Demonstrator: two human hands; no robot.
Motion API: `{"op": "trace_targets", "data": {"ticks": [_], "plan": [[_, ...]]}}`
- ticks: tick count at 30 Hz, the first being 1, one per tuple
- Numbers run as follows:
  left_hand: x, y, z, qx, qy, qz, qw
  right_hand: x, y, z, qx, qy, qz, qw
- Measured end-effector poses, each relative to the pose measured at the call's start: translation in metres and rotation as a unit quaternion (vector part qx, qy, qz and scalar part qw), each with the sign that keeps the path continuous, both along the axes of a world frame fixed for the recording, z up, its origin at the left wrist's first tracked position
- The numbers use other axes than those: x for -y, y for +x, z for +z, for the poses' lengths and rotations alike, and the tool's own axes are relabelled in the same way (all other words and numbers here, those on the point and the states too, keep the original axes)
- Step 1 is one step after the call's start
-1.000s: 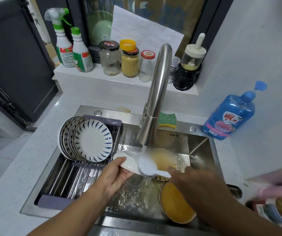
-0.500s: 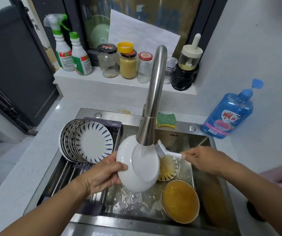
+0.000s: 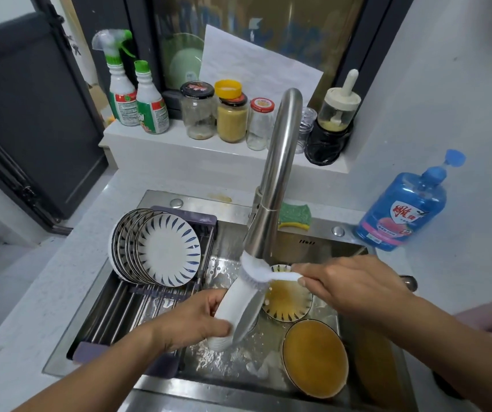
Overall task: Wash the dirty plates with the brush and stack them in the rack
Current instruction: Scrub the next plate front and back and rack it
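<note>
- The left fingers [image 3: 219, 327] are curled round the lower part of the plate [image 3: 239, 304], with the thumb closed on it too. It is a firm clamp, probably needed because a wet plate is slippery.
- The plate is held by the left hand [image 3: 197, 319] almost on edge and tilted up under the tap [image 3: 271, 203], so that water can run down it and off into the sink [image 3: 298, 242].
- The right fingers [image 3: 308, 282] are closed on the handle of the brush [image 3: 264, 272]. The grip is taken at the handle's end by the right hand [image 3: 349, 289], likely for reach across the plate.
- The bristles are pressed against the plate's top edge, just below the spout, so scrubbing is judged to be the step in hand.
- Two dirty plates [image 3: 314, 358], coated orange, are seen lying in the basin beneath, within easy reach for their turn.
- To the left, clean plates [image 3: 167, 252] are stood upright in the rack [image 3: 119, 307], faces forward, so that they can drain.
- With several racked and at least two to go, the task is judged past halfway.
</note>
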State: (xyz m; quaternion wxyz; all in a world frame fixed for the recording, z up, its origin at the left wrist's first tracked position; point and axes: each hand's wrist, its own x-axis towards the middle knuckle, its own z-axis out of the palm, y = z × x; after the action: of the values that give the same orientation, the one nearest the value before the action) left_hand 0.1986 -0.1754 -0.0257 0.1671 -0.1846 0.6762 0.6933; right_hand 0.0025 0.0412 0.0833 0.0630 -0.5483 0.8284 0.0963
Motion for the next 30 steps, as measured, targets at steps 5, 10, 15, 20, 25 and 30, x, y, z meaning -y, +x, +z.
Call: {"op": "trace_targets", "data": {"ticks": [5,10,15,20,25,30], "plan": [[-0.005,-0.006,-0.002,-0.002,0.004,0.038,0.999,0.0,-0.002,-0.004,-0.012,0.01,-0.032,0.999],[-0.008,-0.015,-0.01,0.009,0.049,0.092,0.994,0.002,0.039,-0.005,0.01,0.014,0.033,0.999],[-0.016,-0.018,-0.011,0.012,0.075,0.098,0.992,0.01,0.017,-0.007,-0.032,0.017,-0.026,0.999],[-0.019,-0.02,-0.016,0.025,0.193,0.179,0.964,0.007,0.032,-0.01,-0.015,0.006,0.012,1.0],[-0.026,-0.024,-0.008,0.004,0.386,0.329,0.862,-0.003,0.054,-0.021,-0.029,-0.054,0.01,0.998],[-0.031,-0.036,-0.009,0.035,0.441,0.427,0.789,-0.015,0.066,-0.027,-0.115,-0.042,0.031,0.992]]}}
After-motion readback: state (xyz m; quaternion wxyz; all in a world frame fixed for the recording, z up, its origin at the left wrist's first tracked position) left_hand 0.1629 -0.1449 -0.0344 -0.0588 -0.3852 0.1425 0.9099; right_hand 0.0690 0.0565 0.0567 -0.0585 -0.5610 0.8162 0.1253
